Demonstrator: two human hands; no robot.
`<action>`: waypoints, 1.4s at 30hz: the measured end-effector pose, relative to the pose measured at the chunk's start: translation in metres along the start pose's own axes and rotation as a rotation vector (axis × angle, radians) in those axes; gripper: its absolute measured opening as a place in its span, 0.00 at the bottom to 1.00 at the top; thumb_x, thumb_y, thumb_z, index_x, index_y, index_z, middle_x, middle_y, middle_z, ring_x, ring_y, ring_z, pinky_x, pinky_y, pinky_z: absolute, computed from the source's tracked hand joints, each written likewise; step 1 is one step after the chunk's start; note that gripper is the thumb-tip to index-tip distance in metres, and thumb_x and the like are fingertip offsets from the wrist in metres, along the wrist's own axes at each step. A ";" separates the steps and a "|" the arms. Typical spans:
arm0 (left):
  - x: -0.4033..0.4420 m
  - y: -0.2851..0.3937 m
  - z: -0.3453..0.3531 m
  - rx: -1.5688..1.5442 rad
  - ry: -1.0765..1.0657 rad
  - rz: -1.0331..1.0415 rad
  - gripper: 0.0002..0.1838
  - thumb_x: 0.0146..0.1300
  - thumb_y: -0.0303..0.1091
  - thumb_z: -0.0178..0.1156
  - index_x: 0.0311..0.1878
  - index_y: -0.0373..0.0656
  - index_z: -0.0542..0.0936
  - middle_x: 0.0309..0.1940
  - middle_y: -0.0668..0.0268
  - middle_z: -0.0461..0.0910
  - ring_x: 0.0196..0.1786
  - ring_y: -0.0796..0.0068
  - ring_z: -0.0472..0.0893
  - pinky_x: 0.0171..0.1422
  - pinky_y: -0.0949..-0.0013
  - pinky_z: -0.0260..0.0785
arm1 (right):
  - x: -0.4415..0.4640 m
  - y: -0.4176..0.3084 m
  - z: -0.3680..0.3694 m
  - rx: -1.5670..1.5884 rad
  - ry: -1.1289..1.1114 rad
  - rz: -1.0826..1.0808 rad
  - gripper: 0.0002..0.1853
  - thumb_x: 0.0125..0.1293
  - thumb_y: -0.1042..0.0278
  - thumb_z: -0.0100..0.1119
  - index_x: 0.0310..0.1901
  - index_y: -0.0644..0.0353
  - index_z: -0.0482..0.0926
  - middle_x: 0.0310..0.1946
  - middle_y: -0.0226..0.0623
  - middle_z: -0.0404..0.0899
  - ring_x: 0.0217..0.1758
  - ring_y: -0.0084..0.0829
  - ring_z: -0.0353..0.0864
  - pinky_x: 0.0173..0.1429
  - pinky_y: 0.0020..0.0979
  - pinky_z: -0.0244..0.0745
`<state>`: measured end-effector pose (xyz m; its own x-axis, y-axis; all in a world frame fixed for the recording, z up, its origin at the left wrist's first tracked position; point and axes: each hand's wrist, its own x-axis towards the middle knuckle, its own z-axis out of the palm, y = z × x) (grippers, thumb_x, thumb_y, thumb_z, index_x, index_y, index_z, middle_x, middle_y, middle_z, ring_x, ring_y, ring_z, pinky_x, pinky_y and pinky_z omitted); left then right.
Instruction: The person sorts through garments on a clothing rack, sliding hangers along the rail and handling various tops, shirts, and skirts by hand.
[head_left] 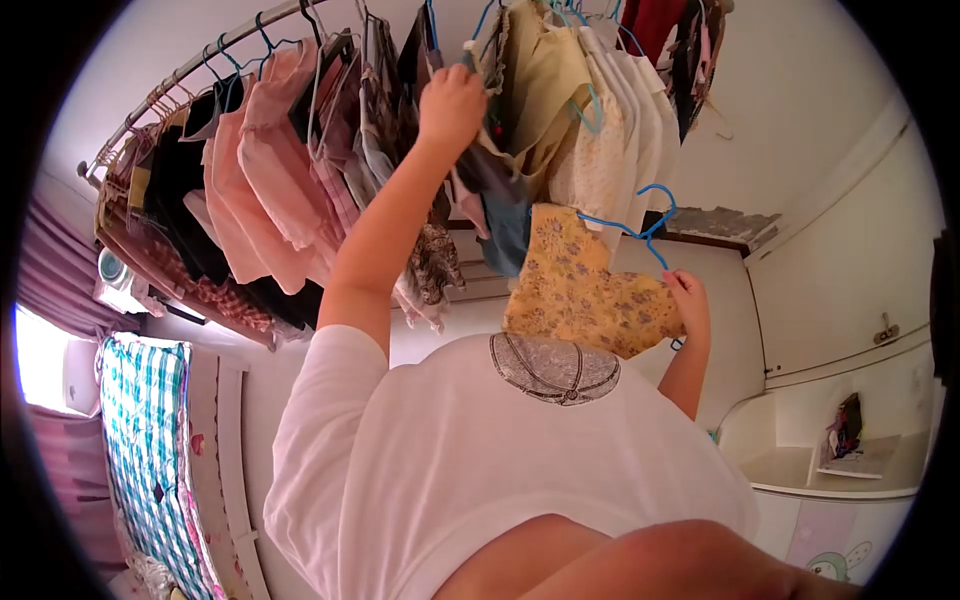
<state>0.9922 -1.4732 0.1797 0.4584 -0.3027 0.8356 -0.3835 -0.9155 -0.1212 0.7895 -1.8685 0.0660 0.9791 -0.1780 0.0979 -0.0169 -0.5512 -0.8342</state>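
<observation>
My left hand (453, 108) is raised among the clothes hanging on the rail, fingers curled closed at the top of a dark garment. What they grip is hidden. Lower on the right, my right hand (688, 298) pinches the shoulder of a yellow floral garment (580, 285) at one arm of a blue hanger (640, 234). That hanger's hook is free of the rail and points up. The garment hangs from the hanger in front of my chest. Beside my left hand hangs an olive-beige garment (548, 85).
A curved metal rail (190, 68) carries many clothes, among them pink tops (275, 150) and white garments (640, 110). White cabinets (850, 270) stand at the right. A checked quilt (148, 400) and purple curtains (65, 265) are at the left.
</observation>
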 end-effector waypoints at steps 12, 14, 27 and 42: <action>-0.017 -0.015 0.010 -0.039 0.029 0.152 0.09 0.50 0.30 0.62 0.37 0.44 0.79 0.43 0.65 0.68 0.49 0.64 0.70 0.49 0.59 0.66 | 0.013 -0.047 0.097 0.290 -0.388 -0.156 0.11 0.68 0.63 0.49 0.37 0.64 0.71 0.26 0.27 0.67 0.32 0.19 0.64 0.38 0.22 0.62; -0.018 -0.017 0.012 -0.084 0.058 0.188 0.09 0.50 0.29 0.62 0.37 0.43 0.79 0.44 0.64 0.68 0.50 0.63 0.70 0.50 0.59 0.66 | 0.029 -0.056 0.114 0.279 -0.331 -0.173 0.12 0.69 0.62 0.48 0.37 0.64 0.71 0.26 0.28 0.67 0.32 0.19 0.64 0.39 0.22 0.62; -0.015 -0.018 0.003 -0.239 -0.036 0.258 0.07 0.56 0.29 0.59 0.38 0.40 0.79 0.49 0.59 0.69 0.52 0.59 0.71 0.51 0.57 0.69 | 0.109 -0.227 0.140 0.229 0.207 -0.338 0.16 0.67 0.58 0.48 0.36 0.66 0.74 0.22 0.36 0.72 0.27 0.31 0.72 0.35 0.32 0.66; 0.006 -0.024 -0.001 -0.578 0.080 0.363 0.05 0.52 0.27 0.59 0.33 0.39 0.78 0.38 0.60 0.73 0.42 0.60 0.73 0.48 0.62 0.68 | 0.232 -0.321 0.155 0.136 0.325 -0.423 0.20 0.67 0.58 0.44 0.27 0.67 0.74 0.14 0.41 0.68 0.19 0.36 0.70 0.28 0.40 0.64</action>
<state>1.0028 -1.4530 0.1879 0.1682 -0.5228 0.8357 -0.8778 -0.4651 -0.1143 1.0536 -1.6065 0.2719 0.7816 -0.2183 0.5843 0.4118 -0.5230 -0.7463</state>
